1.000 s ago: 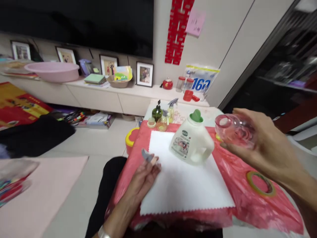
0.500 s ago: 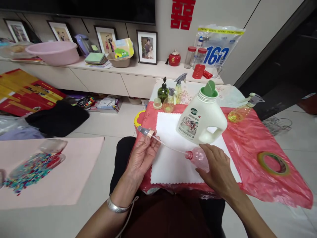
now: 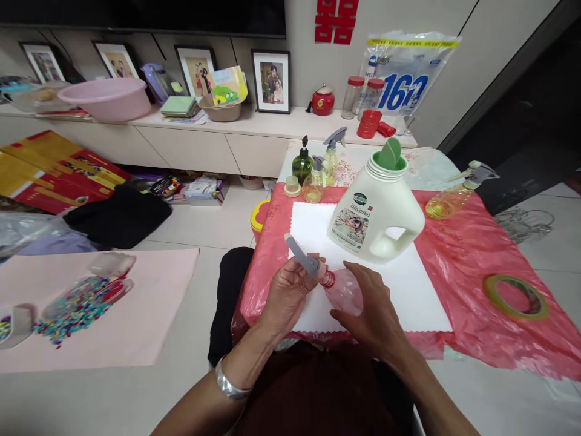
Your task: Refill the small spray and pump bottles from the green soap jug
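Note:
My left hand [image 3: 288,290] is closed around the grey and beige spray head [image 3: 305,257], which sits at the mouth of a clear pink bottle [image 3: 345,292]. Whether its collar is screwed on I cannot tell. My right hand [image 3: 370,303] grips the bottle's body, which is tilted with its neck toward my left hand. Both are above a white sheet [image 3: 313,230] with a scalloped edge. Just behind stands a large white jug [image 3: 376,212] with a green pour spout [image 3: 391,155].
Red plastic film [image 3: 463,266] covers the table. A tape roll [image 3: 516,297] and a spray bottle [image 3: 454,194] are on the right. At the back left stand a green pump bottle [image 3: 302,166], two spray bottles and a cap [image 3: 292,186]. Colourful beads [image 3: 75,312] lie on a pink mat.
My left hand has moved right, bringing the spray head to the bottle's neck; its tube no longer shows outside. The bottle, in my right hand, has shifted slightly left.

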A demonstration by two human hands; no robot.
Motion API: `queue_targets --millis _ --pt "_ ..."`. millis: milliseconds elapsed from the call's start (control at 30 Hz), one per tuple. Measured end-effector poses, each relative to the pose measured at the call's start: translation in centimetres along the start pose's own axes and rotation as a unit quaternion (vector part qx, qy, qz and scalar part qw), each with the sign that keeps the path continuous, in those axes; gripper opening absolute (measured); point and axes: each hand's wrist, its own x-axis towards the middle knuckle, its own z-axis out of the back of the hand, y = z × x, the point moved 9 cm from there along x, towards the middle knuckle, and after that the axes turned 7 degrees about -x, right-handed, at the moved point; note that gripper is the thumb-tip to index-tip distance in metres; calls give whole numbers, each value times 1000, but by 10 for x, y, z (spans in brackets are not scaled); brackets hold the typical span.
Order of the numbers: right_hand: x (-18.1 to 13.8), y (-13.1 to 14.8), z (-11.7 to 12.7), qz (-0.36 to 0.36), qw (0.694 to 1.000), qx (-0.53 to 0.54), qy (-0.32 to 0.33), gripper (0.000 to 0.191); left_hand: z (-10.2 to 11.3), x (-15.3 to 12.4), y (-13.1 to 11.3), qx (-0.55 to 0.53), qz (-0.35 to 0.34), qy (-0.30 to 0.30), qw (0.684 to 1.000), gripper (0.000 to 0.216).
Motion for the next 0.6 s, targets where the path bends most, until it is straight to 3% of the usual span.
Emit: queue_targets --millis 600 --pt "0 -1 -14 -76 993 66 58 74 0 -2 7 56 12 23 998 32"
